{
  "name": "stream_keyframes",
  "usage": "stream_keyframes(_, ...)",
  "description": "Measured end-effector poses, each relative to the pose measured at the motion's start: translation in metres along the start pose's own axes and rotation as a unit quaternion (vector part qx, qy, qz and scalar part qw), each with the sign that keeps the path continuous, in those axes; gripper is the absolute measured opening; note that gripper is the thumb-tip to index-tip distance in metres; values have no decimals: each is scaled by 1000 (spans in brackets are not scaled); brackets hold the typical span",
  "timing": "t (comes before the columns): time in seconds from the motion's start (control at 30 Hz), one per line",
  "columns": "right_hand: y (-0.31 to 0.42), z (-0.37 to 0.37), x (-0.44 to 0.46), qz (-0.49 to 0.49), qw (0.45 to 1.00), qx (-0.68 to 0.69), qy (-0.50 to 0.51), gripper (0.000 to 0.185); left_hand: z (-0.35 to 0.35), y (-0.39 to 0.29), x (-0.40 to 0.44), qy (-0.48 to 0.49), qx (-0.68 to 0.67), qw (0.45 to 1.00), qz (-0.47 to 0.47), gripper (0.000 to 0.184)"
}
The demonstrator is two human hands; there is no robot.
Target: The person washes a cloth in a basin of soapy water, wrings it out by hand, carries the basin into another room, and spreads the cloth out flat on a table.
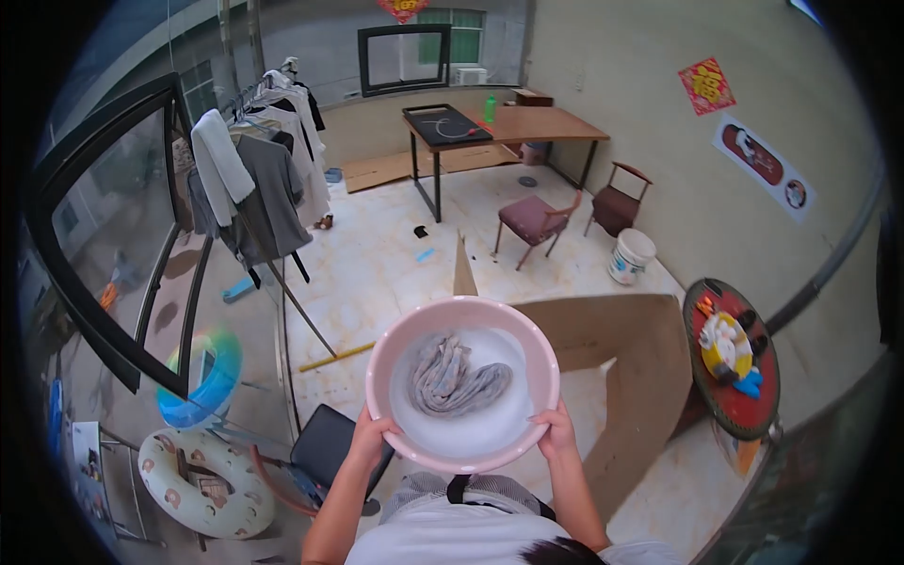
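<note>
A round pink basin is held up in front of my body, level with my waist. My left hand grips its rim at the lower left, and my right hand grips the rim at the lower right. Inside lies a wet, twisted grey cloth, bunched on the left and curling to the right. White suds or cloudy water surround the cloth. The fingers under the basin are hidden.
A clothes rack with a grey shirt stands left, beside an open window frame. A black chair is near my left. Cardboard lies right, near a red round table. Ahead are a wooden desk and chairs.
</note>
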State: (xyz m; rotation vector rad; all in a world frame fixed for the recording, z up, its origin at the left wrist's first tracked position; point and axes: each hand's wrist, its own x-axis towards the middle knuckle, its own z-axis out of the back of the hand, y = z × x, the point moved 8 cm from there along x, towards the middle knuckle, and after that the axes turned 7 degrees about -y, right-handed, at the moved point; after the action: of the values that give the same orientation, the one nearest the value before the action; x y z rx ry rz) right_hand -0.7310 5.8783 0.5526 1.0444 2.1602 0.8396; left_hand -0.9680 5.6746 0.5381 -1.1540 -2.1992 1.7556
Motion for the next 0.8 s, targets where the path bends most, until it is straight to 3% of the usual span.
stream_keyframes(0.07,-5,-27,56,-38,999,-12,8,75,-1,-21,47,-22,-10,999,-24,67)
stream_keyframes(0.37,-22,-126,290,-24,999,-10,22,76,-19,-99,287,-31,13,999,-22,70)
stream_keyframes(0.8,-72,-222,602,-15,996,58,-69,81,-71,-226,658,33,67,997,-13,73)
